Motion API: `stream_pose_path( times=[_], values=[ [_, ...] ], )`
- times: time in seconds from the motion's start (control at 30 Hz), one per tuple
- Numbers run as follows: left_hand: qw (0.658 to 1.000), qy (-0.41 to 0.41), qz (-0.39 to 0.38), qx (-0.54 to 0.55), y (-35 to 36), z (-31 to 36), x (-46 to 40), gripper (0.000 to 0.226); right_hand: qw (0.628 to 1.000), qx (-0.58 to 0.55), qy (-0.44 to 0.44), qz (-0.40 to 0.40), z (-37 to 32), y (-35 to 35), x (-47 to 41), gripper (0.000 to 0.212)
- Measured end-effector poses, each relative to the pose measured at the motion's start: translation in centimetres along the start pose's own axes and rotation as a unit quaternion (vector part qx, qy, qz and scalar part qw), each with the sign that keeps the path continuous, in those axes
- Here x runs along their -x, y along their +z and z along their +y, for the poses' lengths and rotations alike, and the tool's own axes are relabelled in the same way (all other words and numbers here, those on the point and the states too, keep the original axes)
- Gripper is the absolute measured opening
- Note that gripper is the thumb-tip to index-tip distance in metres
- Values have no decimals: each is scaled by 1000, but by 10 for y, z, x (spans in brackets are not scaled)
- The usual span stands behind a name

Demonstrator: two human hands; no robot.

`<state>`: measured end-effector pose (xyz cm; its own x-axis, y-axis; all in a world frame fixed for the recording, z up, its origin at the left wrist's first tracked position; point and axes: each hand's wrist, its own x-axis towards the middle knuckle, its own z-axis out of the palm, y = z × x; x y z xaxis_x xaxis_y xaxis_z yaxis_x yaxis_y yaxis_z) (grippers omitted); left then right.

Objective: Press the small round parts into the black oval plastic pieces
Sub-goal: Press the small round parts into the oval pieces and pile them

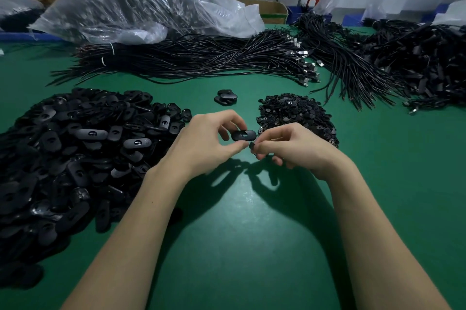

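Nearest, two bare forearms reach in over the green bench (pixel 239 246), meeting above its middle so both supplies sit within easy reach. The left hand (pixel 204 143) pinches a black oval piece (pixel 243 135) between thumb and curled fingers, slotted face turned up toward the camera – held that way, I judge, so the recess can take its insert. The right hand (pixel 290 150) is curled too, fingertips pinching a small round part (pixel 252 145) just below and touching or nearly touching the oval; it does not look seated yet. Left of the hands lies a broad heap of oval pieces (pixel 70 158), and just right of them a smaller mound of round parts (pixel 295 115), each stock on the side of the hand that draws from it. Just beyond the hands a few ovals (pixel 226 98) lie apart – probably finished ones, though I cannot tell. Farther back run bundles of black cables (pixel 201 59) with metal plugs, a tangled cable mass (pixel 416 62) at right, and a clear plastic bag (pixel 141 4) of dark parts. No brand, label or writing is legible anywhere
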<state>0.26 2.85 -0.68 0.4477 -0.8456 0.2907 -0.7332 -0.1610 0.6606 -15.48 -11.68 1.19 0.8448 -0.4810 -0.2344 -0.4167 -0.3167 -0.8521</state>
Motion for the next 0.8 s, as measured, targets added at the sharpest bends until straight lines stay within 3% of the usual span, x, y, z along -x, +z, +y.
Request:
stream_pose_path(
  times=[0.13,0.37,0.57,0.8],
  values=[
    [998,0,4,66,2,3,-1,17,1000,12,10,-1,0,1,0,10],
    [988,-7,-53,147,2,10,-2,16,1000,-5,17,12,0,1,-1,11],
    [989,-21,-46,140,0,10,0,15,997,-41,13,58,0,2,-2,13],
    [998,-37,-2,41,1,5,0,18,989,-86,5,120,1,-2,-1,12]
  ],
)
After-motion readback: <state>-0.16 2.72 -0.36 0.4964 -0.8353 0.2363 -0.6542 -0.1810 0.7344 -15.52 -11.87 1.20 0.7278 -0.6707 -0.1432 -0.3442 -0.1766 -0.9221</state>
